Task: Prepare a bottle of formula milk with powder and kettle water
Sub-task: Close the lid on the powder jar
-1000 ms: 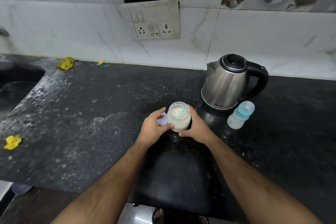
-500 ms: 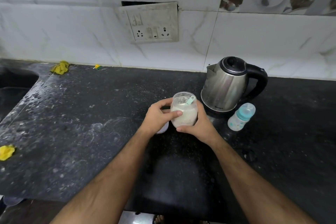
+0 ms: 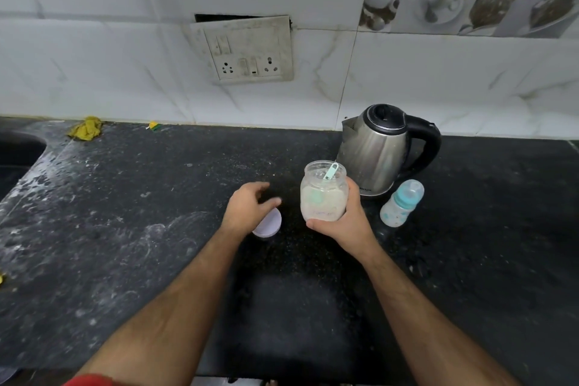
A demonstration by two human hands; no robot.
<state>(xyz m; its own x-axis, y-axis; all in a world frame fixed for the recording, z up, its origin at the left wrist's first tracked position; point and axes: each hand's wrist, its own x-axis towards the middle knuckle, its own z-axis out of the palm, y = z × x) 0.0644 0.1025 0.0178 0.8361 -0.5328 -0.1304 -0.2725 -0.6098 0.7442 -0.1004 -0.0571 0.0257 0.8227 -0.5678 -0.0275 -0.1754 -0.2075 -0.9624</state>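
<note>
One faint, unreadable mark, kettle base.

1. My jar is clear plastic, its powder matt.
2. The kettle is brushed metal with a glossy black plastic handle.
3. The worktop is speckled dark stone.

So the left hand let go of the powder jar and slid off to the side, fingers now loose over the lid. Only the right hand grips the jar, lifted higher.
</note>
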